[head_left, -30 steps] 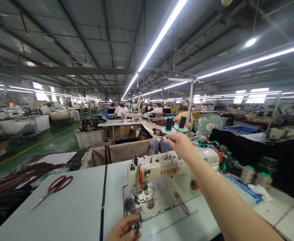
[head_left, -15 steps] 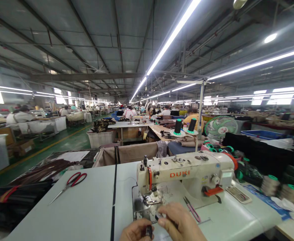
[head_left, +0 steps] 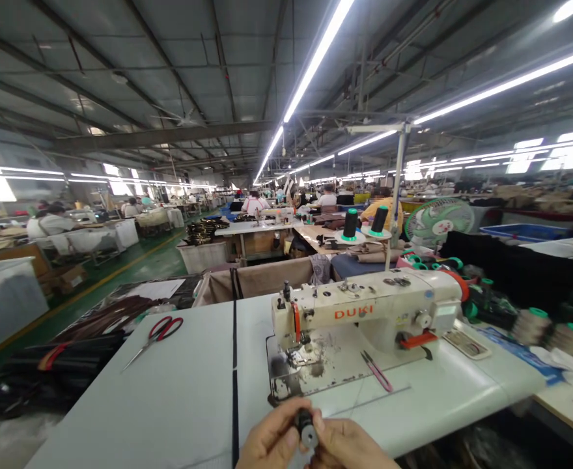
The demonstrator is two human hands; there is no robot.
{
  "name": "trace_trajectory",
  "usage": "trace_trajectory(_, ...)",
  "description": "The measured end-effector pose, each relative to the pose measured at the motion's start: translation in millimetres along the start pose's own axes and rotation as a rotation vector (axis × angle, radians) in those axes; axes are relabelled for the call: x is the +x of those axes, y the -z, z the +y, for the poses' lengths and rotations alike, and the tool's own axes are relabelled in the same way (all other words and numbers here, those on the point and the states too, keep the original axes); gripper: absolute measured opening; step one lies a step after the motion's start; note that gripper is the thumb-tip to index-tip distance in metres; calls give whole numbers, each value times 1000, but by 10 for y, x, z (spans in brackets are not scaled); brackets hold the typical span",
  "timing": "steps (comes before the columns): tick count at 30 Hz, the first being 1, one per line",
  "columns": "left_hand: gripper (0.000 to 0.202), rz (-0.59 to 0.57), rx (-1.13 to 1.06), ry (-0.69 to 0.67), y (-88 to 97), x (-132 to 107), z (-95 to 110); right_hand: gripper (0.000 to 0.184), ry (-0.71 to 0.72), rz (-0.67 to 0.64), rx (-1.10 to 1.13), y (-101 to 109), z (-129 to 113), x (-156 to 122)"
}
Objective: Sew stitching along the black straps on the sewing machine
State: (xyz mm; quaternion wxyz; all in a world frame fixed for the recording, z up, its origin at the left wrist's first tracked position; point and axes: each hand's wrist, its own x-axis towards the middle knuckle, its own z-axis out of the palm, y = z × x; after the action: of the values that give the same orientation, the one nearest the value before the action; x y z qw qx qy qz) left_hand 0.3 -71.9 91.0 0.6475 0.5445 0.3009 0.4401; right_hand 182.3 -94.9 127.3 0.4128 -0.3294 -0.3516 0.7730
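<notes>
In front of the sewing machine [head_left: 364, 312], near the table's front edge, my two hands are brought together. My left hand [head_left: 271, 433] pinches a small bobbin [head_left: 308, 431] wound with black thread. Its round grey metal face with a centre hole is turned towards me. My right hand [head_left: 342, 443] grips it from the other side, thumb and finger against its edge. Whether a bobbin case is around it, I cannot tell. Pink-handled thread snips [head_left: 378, 372] lie on the machine bed. To the left, red-handled scissors [head_left: 157, 335] rest on the table [head_left: 189, 384].
Black thread cones [head_left: 349, 225] stand on a holder behind the machine. A small tray [head_left: 467, 343] sits at the right of the table. Bundled dark strips [head_left: 47, 374] lie at the left, a fabric-lined bin [head_left: 262, 280] behind. Further back are a green fan [head_left: 440, 221] and several people at workstations.
My hands, apart and each on a small dark piece half a second ago, have come together on the bobbin. They have drawn back from the needle area, and the view has shifted slightly.
</notes>
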Motion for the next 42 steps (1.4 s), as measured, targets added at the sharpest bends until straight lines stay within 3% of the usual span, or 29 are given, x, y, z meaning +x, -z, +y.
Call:
trace_trajectory(3, 56, 37, 146, 12, -78, -131, 133, 57, -8, 84, 196, -155, -29, -116)
trace_trajectory(8, 50, 95, 284, -41, -202, -196, 249, 52, -24, 153, 203, -282, -44, -168)
trace_trajectory(15, 54, 208, -119, 47, -239, -163, 136, 54, 108, 198, -264, -154, -82, -170)
trace_trajectory(19, 47, 241, -271, 70, -292, -159, 152, 52, 131, 276, -209, -72, -197, -192)
trace_trajectory(22, 45, 150, -291, 113, -337, -174, 176, 47, 217, 255, -319, -104, -298, -215)
trace_trajectory(26, 38, -32, -253, 170, -385, -217, 211, 36, 311, 183, -707, -193, -390, -221)
trace_trajectory(29, 33, -20, -308, 127, -396, -249, 249, 36, 386, 211, -887, -188, -382, -182)
trace_trajectory(33, 33, 21, -361, 88, -359, -271, 263, 39, 290, 215, -737, -126, -323, -145)
trace_trajectory(37, 44, -67, -358, 84, -296, -292, 165, 31, 88, 108, -422, -107, -292, -176)
trace_trajectory(42, 46, -245, -287, -53, -231, -290, 48, 18, 72, 154, -587, -44, -197, -142)
